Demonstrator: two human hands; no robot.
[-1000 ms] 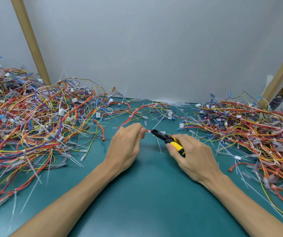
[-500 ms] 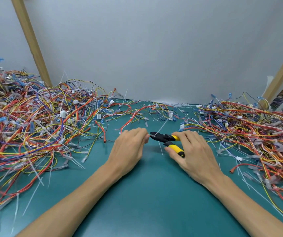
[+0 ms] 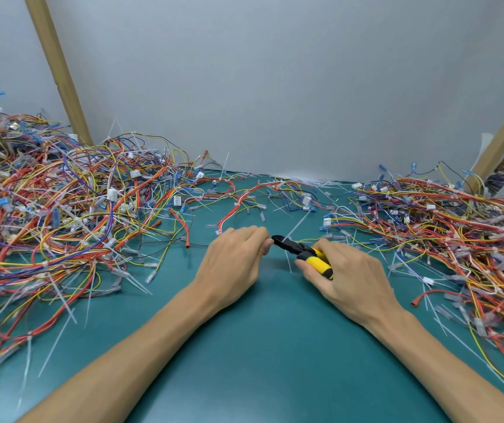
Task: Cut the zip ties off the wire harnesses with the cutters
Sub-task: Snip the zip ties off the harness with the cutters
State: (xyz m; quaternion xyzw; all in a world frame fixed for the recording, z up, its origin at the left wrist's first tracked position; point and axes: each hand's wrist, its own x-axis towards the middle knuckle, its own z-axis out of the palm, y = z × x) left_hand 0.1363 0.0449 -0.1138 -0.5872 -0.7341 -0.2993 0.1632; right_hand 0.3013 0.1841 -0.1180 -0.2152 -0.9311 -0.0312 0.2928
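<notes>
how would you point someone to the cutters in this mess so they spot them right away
Look at the bare patch of the green mat between the two wire piles, where both hands meet. The cutters are in the right hand, black nose aimed at the left hand. Their thick yellow-and-black handles set them apart from the thin wires.

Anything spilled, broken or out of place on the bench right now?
Nothing looks damaged. Cut zip ties lie scattered over the green mat between the two wire piles, as this job would leave them. The right hand holds the cutters normally.
</notes>
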